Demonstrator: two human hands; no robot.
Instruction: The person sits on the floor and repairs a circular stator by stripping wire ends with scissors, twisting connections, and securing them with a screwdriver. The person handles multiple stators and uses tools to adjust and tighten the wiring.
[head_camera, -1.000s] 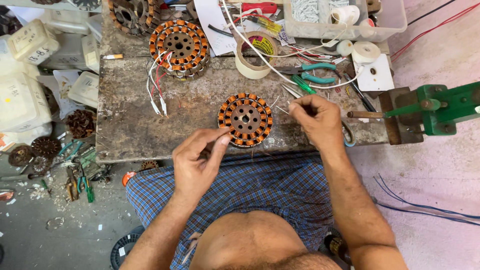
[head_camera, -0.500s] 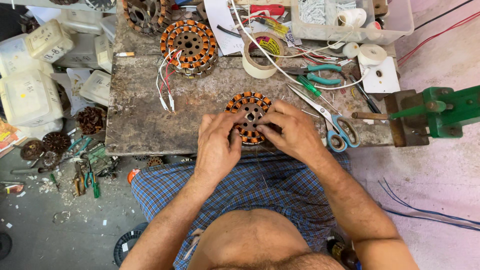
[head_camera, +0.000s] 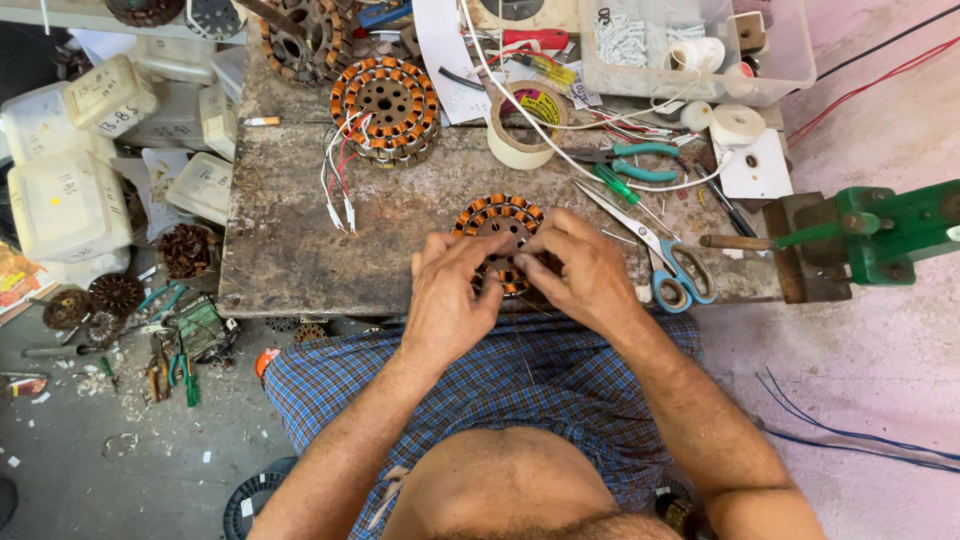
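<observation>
Worn table (head_camera: 300, 250) | wound stator (head_camera: 497, 222) lies flat just beyond your knuckles | left hand (head_camera: 450, 300) and right hand (head_camera: 585, 275) equally near, fingertips pinching its near rim

Both my hands on wound stator (head_camera: 497, 222) at near edge of worn bench (head_camera: 300, 250). Left hand (head_camera: 450, 300) covers its near-left side, fingers curled onto coils. Right hand (head_camera: 585, 275) covers its right side, fingertips meeting left's over core. Orange-and-copper windings show at far rim only. Second stator (head_camera: 385, 105) sits far left, white and red leads (head_camera: 338, 185) trailing toward me. Blue-handled scissors (head_camera: 670, 265) lie just right of right hand. Tape roll (head_camera: 525, 125) stands beyond. Green vise (head_camera: 880, 235) at right end.
</observation>
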